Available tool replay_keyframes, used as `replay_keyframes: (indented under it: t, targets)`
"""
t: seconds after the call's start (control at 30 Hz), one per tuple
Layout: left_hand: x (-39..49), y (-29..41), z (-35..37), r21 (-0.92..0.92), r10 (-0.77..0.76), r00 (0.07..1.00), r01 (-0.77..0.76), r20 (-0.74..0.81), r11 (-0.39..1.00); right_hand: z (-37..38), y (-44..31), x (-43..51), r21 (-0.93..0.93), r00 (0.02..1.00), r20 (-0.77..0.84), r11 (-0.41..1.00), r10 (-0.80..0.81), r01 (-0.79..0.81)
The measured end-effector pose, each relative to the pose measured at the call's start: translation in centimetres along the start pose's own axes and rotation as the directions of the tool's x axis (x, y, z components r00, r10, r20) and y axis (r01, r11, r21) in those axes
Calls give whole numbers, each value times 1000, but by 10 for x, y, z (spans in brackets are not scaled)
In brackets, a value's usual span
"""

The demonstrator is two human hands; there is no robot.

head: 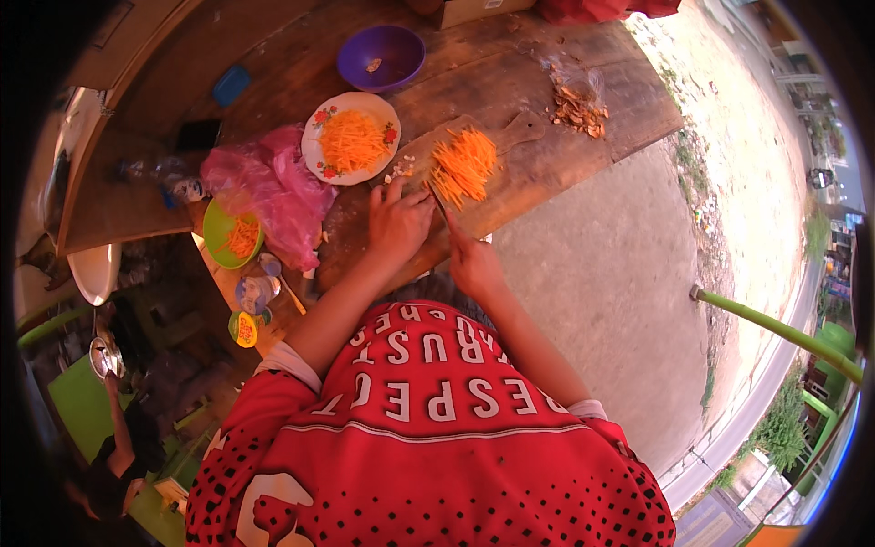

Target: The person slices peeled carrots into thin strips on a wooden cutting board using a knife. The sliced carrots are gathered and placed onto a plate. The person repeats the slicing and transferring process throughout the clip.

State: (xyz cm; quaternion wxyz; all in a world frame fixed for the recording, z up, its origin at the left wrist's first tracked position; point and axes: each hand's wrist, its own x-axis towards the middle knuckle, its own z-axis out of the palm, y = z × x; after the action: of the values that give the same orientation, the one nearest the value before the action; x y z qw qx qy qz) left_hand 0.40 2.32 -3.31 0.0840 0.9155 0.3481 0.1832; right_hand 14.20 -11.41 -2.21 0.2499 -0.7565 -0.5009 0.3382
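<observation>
A wooden cutting board (514, 135) with a handle lies on the table before me. My right hand (474, 263) grips a knife (439, 201), its blade pointing away from me along the left side of a heap of carrot strips (465, 167). Beside the blade, my left hand (402, 224) rests palm down with its fingers bent over the board; whatever is under the fingertips is hidden. Small pale chopped pieces (402, 168) sit just beyond those fingers. A flowered white plate (311, 152) of carrot strips stands to the left.
Farther back is a purple bowl (400, 58); brown peelings (577, 109) lie at right. On the left are a pink plastic bag (263, 181), a green bowl (213, 232) with carrot strips and a plastic cup (256, 294). The wooden table's edge (581, 176) runs along my right. Another person's arm (119, 420) shows at far left.
</observation>
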Motion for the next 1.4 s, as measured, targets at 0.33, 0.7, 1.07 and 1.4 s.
replay_keyframes:
  t: [0.33, 0.7, 1.07, 1.4]
  targets:
    - [1, -4, 2, 21, 3, 1000, -3, 1, 1000, 16, 8, 9, 17, 994, -98, 999, -46, 48]
    - [2, 1, -2, -114, -157, 987, 160, 30, 981, 10, 13, -4, -210, 991, -111, 976, -78, 53]
    - [-2, -4, 4, -131, -128, 992, 125, -15, 983, 7, 6, -2, -150, 994, -79, 987, -77, 65]
    - [-2, -4, 4, -117, -125, 992, 124, 2, 985, 12, 5, 2, -130, 994, -77, 989, -77, 66]
